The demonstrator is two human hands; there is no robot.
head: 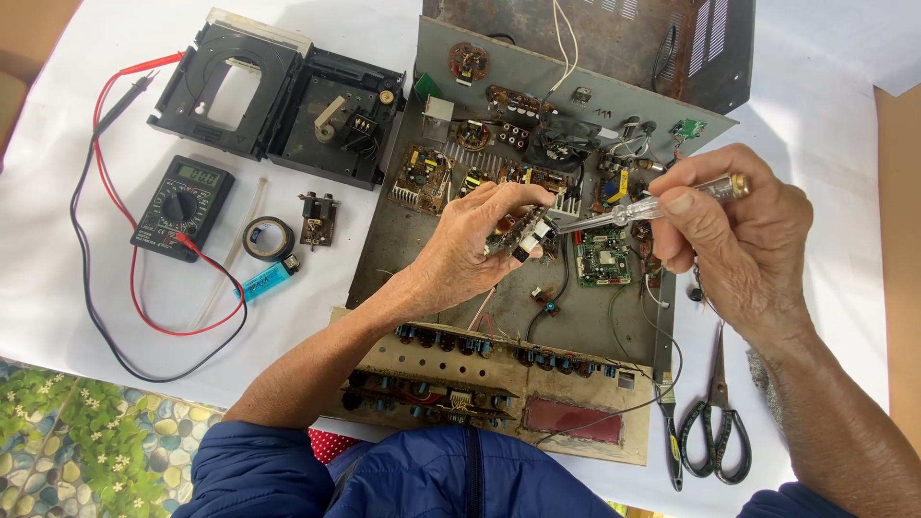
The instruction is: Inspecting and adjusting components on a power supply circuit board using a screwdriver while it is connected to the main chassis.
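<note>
The left hand point(470, 251) pinches a small circuit board crowded with white and dark components point(523, 233) between thumb and fingers point(508, 197), holding it just above the grey, rust-stained metal chassis of an opened electronic device point(393, 259). The right hand point(734, 240) is clenched round a screwdriver with a clear plastic handle and brass cap point(662, 203), its thin metal shaft pointing left so the tip meets the held board.

The grip on the board looks slight, only fingertips at its edges, so a firm push from the tip could twist it loose or make the blade skid across the solder side into the left thumb. The board appears tethered by thin wires to the chassis; lifting or turning it further could tear a wire from its joint. A small green circuit board point(602, 257) sits directly under the shaft, and a slip downward could scrape its parts.

On the white-covered table point(58, 192), well apart to the left, lie a black digital multimeter with red and black leads point(180, 206), a roll of black tape point(268, 238) and a blue lighter point(263, 282). Black-handled scissors point(715, 422) rest just beside the right forearm, where a sleeve or elbow might knock them off
</note>
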